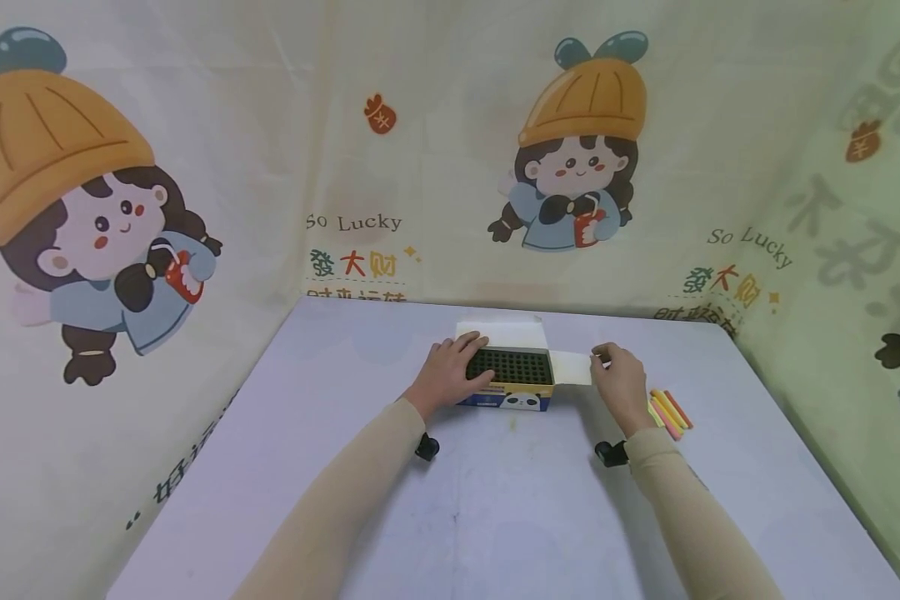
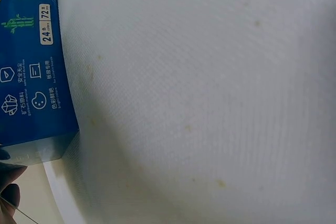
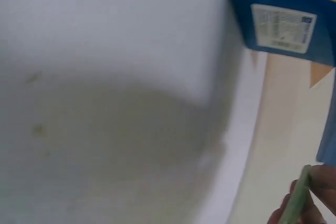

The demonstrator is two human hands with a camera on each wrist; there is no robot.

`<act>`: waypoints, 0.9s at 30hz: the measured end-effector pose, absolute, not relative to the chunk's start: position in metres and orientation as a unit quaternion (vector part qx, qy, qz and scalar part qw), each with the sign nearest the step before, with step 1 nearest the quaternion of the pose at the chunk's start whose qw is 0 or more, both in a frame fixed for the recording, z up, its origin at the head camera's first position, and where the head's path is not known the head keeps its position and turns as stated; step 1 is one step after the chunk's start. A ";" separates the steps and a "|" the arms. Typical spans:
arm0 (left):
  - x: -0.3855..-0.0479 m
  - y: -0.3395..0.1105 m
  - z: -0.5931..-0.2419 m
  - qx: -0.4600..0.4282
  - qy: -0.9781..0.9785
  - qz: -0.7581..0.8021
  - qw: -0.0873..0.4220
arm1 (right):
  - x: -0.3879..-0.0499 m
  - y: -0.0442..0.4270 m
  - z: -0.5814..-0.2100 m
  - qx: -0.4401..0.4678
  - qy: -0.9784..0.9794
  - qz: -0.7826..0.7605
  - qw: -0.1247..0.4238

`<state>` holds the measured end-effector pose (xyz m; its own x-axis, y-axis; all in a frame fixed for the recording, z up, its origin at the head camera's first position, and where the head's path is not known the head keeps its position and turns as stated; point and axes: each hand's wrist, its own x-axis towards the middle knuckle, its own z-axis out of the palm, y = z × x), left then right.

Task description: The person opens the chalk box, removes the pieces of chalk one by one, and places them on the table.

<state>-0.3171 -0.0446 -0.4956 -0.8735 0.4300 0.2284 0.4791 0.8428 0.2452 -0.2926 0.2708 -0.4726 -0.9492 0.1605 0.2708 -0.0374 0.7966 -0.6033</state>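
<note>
A chalk box (image 1: 523, 398) with a panda on its front stands open, and its dark holder (image 1: 512, 367) full of round holes shows at the top. My left hand (image 1: 446, 372) holds the box's left end, its thumb by the front edge and its fingers across toward the back. Beyond the box's right end, beside the opened side flap (image 1: 572, 368), is my right hand (image 1: 621, 379). In the right wrist view it pinches a pale green chalk stick (image 3: 296, 198) between thumb and fingers. The left wrist view catches only dark fingertips (image 2: 10, 195) near the box's end.
Several coloured chalk sticks (image 1: 669, 412), yellow, orange, red and pink among them, lie on the white table (image 1: 495, 517) to the right of my right hand. The box's lid (image 1: 501, 333) is raised at the back. A printed cloth (image 1: 450, 167) hangs behind and along the sides.
</note>
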 end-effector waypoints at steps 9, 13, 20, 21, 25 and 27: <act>-0.315 -0.044 -0.494 -0.236 -0.957 -0.150 0.080 | -0.290 0.286 -0.489 -0.055 -0.958 0.270 0.076; -0.315 -0.043 -0.493 -0.238 -0.956 -0.154 0.079 | -0.287 0.294 -0.493 -0.062 -0.965 0.245 0.071; -0.315 -0.044 -0.493 -0.236 -0.957 -0.150 0.075 | -0.285 0.305 -0.494 -0.055 -0.968 0.235 0.074; -0.315 -0.045 -0.493 -0.235 -0.957 -0.151 0.075 | -0.285 0.307 -0.494 -0.055 -0.968 0.236 0.069; -0.314 -0.045 -0.493 -0.234 -0.958 -0.150 0.071 | -0.283 0.310 -0.493 -0.063 -0.968 0.235 0.054; -0.314 -0.046 -0.492 -0.233 -0.958 -0.151 0.071 | -0.283 0.311 -0.493 -0.066 -0.968 0.235 0.054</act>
<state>-0.3144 -0.0457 -0.4921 -0.8814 0.4252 0.2059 0.4679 0.8456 0.2568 -0.2828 0.3109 -0.4930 -0.9854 0.1531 0.0738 0.1023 0.8809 -0.4622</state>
